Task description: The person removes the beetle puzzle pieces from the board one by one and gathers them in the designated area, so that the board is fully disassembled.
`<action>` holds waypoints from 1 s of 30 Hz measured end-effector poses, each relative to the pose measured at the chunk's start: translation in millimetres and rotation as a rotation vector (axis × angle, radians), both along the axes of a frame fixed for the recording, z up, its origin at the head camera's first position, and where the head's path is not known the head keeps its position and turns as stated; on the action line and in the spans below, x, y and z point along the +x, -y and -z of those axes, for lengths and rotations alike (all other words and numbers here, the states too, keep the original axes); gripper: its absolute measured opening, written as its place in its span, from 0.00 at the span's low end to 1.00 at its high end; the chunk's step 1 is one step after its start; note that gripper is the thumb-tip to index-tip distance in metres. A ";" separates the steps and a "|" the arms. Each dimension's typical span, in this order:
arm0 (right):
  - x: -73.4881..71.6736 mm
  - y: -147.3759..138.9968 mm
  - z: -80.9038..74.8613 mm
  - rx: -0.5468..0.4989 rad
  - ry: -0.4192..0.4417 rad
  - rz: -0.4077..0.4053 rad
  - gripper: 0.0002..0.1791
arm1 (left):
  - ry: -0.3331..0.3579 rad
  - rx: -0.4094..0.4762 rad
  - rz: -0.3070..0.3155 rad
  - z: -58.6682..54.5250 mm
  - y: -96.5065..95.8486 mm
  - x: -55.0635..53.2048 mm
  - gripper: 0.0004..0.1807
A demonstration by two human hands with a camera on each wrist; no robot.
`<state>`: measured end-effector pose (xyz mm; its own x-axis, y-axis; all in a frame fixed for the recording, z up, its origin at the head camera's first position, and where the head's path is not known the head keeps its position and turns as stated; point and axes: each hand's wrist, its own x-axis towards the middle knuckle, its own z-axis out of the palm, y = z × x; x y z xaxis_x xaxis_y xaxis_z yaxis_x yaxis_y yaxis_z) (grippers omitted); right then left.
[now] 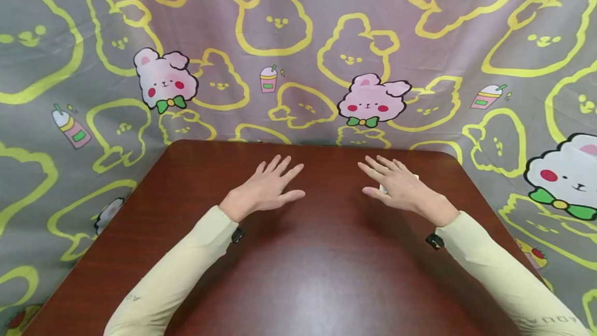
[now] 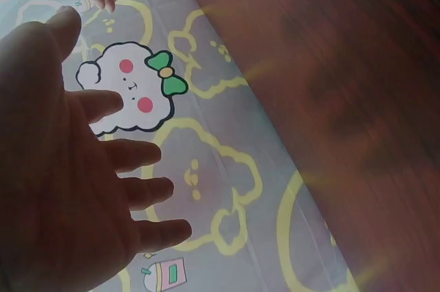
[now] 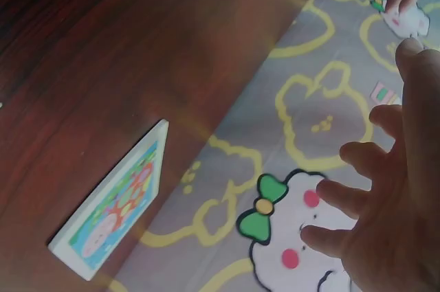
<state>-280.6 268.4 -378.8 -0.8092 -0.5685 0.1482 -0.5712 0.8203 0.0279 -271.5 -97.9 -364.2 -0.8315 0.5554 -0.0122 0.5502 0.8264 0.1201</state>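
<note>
Both hands hover over the brown table with nothing in them. My left hand (image 1: 267, 186) is palm down over the left-middle part, its fingers spread and straight and the thumb pointing inward. My right hand (image 1: 400, 185) mirrors it on the right, fingers likewise extended. Beneath the right hand in the head view lies a small flat board, mostly covered by the hand, with only bits of its white edge showing. The right wrist view shows this white-edged picture board (image 3: 118, 204) fully, with a colourful print of green, orange, pink and blue on its face.
The brown wooden table (image 1: 298, 284) has rounded far corners and a glossy reflection near the front. A grey curtain (image 1: 298, 9) printed with yellow outlines and cartoon bunnies hangs behind it and along both sides. Each pale sleeve (image 1: 172, 274) has a small black device at the wrist.
</note>
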 end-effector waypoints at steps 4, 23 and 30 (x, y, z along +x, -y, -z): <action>-7.0 -9.5 1.2 -0.019 0.045 0.040 0.41 | -0.006 0.024 0.018 1.4 -12.1 -4.2 0.43; -40.4 -42.7 18.7 -0.164 0.218 0.171 0.41 | 0.083 0.101 0.070 8.1 -63.9 -30.0 0.37; -48.8 -46.7 24.5 -0.186 0.270 0.179 0.38 | 0.121 0.108 0.072 7.6 -82.0 -38.3 0.36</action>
